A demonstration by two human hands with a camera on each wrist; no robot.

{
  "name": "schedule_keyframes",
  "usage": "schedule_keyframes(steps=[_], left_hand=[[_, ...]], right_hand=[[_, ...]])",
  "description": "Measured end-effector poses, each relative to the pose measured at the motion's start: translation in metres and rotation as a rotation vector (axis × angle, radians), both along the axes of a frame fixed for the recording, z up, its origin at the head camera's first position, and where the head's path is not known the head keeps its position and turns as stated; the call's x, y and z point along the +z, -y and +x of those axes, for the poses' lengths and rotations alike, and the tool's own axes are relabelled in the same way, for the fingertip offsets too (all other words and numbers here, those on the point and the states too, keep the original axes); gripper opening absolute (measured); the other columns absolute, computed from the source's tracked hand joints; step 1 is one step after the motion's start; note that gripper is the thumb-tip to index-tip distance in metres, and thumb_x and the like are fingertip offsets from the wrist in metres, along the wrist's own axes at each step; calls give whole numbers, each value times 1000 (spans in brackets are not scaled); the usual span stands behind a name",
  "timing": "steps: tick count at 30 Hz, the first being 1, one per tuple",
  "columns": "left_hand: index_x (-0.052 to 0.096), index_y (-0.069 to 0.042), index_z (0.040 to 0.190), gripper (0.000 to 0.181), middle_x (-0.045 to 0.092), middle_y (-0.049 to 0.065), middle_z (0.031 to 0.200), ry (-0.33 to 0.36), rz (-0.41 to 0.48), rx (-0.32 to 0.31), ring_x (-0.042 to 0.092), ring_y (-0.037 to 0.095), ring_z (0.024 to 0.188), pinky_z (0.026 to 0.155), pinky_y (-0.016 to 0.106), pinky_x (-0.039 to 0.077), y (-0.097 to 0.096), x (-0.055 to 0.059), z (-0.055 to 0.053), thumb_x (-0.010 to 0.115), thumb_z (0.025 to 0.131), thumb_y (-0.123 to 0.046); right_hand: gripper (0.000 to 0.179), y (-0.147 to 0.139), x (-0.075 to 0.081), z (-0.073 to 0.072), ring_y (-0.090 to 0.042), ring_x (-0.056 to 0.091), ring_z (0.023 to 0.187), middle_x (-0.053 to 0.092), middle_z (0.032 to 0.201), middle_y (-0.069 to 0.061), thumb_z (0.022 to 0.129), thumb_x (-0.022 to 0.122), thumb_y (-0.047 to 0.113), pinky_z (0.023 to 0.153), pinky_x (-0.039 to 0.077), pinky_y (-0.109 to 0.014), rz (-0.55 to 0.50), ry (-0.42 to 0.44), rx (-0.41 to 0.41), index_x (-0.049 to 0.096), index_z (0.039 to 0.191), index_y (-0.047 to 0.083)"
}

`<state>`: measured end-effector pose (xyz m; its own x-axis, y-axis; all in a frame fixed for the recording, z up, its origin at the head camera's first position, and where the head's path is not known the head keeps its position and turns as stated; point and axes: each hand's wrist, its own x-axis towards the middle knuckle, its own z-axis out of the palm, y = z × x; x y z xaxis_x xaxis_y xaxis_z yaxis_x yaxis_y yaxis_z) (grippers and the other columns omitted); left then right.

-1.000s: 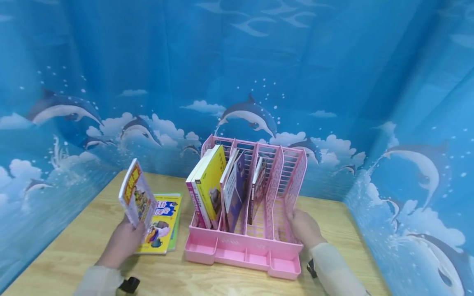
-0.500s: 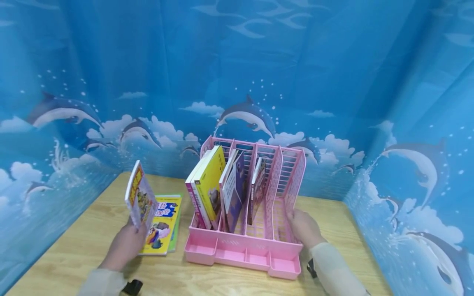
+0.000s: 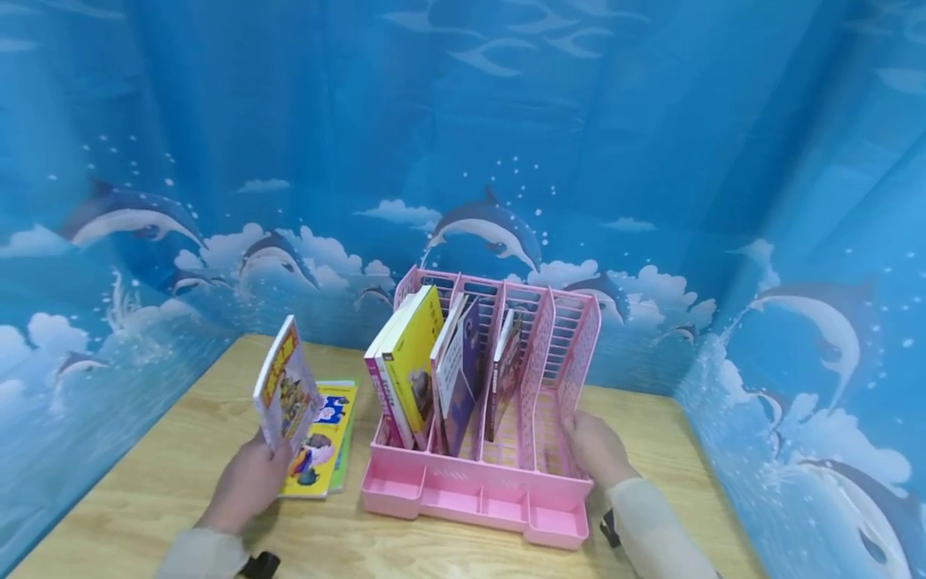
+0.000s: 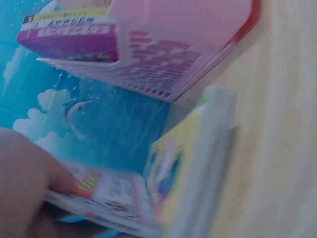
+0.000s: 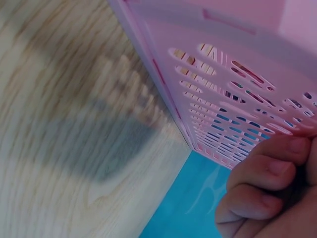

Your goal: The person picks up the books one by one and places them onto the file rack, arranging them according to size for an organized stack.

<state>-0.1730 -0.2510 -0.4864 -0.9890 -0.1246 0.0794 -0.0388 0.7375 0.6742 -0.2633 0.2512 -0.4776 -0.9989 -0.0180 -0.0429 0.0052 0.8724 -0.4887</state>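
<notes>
In the head view my left hand (image 3: 247, 482) grips a thin book (image 3: 288, 394) with a colourful cover, held upright on edge above a small pile. The pile's top is a yellow book (image 3: 318, 450), with a green-edged one under it. A pink book rack (image 3: 470, 473) stands in the middle. Leaning in its slots are a thick yellow book (image 3: 415, 354), a purple book (image 3: 463, 386) and a thin dark-spined book (image 3: 501, 382). My right hand (image 3: 596, 446) holds the rack's right side wall; its curled fingers (image 5: 260, 173) show against the perforated panel in the right wrist view, the thumb hidden.
Small open trays (image 3: 452, 500) run along the rack's front. The wooden table (image 3: 166, 458) reaches to a blue dolphin-print curtain (image 3: 463, 161) at the back and both sides. The rightmost slot (image 3: 553, 434) of the rack shows its bare grid floor.
My left hand has moved slightly right with the upright book, which now covers more of the yellow book's left part. The right hand and the rack have stayed in place.
</notes>
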Motion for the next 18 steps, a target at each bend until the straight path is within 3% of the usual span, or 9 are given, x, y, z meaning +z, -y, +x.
schedule_keyframes(steps=[3, 5, 6, 8, 10, 12, 14, 16, 18], left_hand=[[51, 17, 138, 46, 61, 40, 126, -124, 34, 26, 65, 55, 108, 90, 66, 53, -8, -4, 8, 43, 110, -19], [54, 15, 136, 44, 63, 38, 125, -209, 116, 81, 66, 53, 109, 92, 64, 53, -16, -1, 14, 45, 110, -19], [54, 14, 137, 44, 62, 37, 128, -250, 165, 118, 65, 51, 112, 94, 62, 52, -20, 2, 16, 46, 110, -20], [51, 6, 145, 44, 61, 30, 135, -343, 275, 197, 64, 41, 120, 101, 46, 54, -31, 12, 19, 47, 110, -21], [45, -1, 152, 45, 59, 24, 142, -510, 389, 224, 61, 29, 128, 106, 32, 51, -45, 26, 21, 50, 109, -14], [40, -2, 155, 50, 57, 19, 146, -725, 459, 179, 58, 19, 131, 107, 21, 47, -64, 40, 22, 50, 106, -3], [38, 1, 155, 56, 56, 16, 148, -913, 475, 70, 55, 13, 135, 111, 20, 43, -88, 54, 25, 50, 101, 10], [42, 7, 151, 55, 58, 11, 147, -1038, 432, -6, 55, 11, 136, 112, 22, 43, -116, 67, 29, 52, 97, 13], [48, 11, 145, 52, 61, 8, 144, -1119, 395, -56, 57, 14, 135, 113, 26, 44, -147, 78, 29, 59, 94, 10]], right_hand=[[60, -3, -1, 0, -20, 56, 63, 58, 71, -4, 111, 30, 49, 58, 49, -36, 6, -11, -1, 67, 106, 3], [62, -4, 0, 0, -20, 55, 63, 56, 70, -5, 111, 29, 52, 58, 48, -36, 8, -18, 0, 67, 100, 5], [61, -4, 0, 0, -20, 54, 62, 55, 69, -5, 111, 29, 51, 59, 48, -36, 10, -18, -1, 66, 97, 6], [59, -5, 2, 0, -21, 54, 62, 54, 69, -5, 111, 30, 50, 59, 48, -36, 6, -13, -4, 66, 96, 6], [56, -5, 3, 0, -21, 54, 62, 55, 69, -5, 112, 32, 47, 58, 48, -36, -1, -8, -10, 66, 96, 5], [54, -5, 2, 0, -21, 55, 63, 57, 71, -5, 111, 34, 44, 59, 48, -35, -10, -5, -16, 67, 100, 4], [51, -5, 2, 0, -20, 56, 64, 59, 72, -5, 111, 35, 42, 59, 49, -35, -20, -5, -22, 67, 105, 2], [51, -5, 0, 0, -20, 57, 64, 60, 73, -5, 111, 36, 40, 59, 50, -35, -36, -1, -25, 67, 111, 0], [49, -4, -1, 0, -21, 56, 64, 59, 73, -6, 111, 37, 38, 59, 49, -35, -42, 3, -26, 67, 110, 0]])
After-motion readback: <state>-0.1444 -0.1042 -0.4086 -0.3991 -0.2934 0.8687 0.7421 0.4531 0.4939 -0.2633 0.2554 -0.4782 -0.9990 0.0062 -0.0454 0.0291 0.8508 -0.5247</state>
